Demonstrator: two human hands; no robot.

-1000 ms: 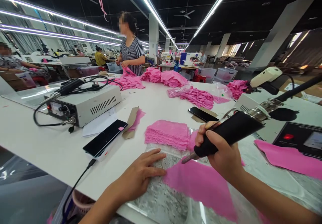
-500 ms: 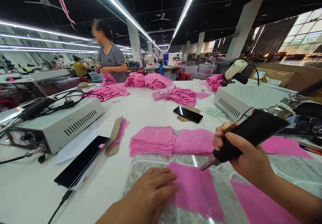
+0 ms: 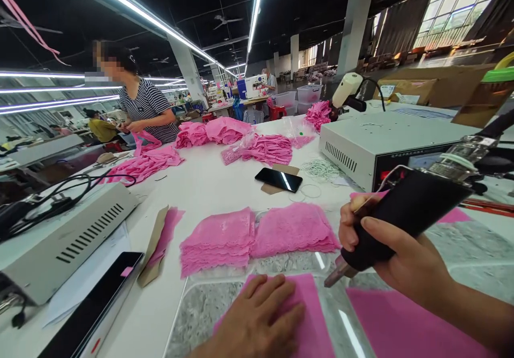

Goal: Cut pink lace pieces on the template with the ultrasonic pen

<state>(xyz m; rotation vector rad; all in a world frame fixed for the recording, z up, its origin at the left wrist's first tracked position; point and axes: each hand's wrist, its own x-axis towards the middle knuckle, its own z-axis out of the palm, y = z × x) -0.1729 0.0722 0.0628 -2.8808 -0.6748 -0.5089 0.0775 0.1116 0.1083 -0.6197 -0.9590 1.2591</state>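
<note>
My left hand lies flat with its fingers spread on a pink fabric piece. Beneath that piece is a grey marbled sheet. In my right hand is a black handheld tool with a metal tip, wrapped by the fingers. The tip points down and left, just right of the fabric's upper edge; whether it touches the sheet I cannot tell. Two stacks of pink lace-edged pieces, a left one and a right one, lie behind. Another pink piece is below my right forearm.
Grey vented boxes stand left and right. A black phone rests on cardboard; a longer black device lies at lower left. Pink fabric heaps line the far side. A person in a striped top handles pink fabric there.
The view has turned right, so the surroundings appear further left. My left hand rests further over the fabric piece. The tool tip has gone from over its corner to beside its right edge.
</note>
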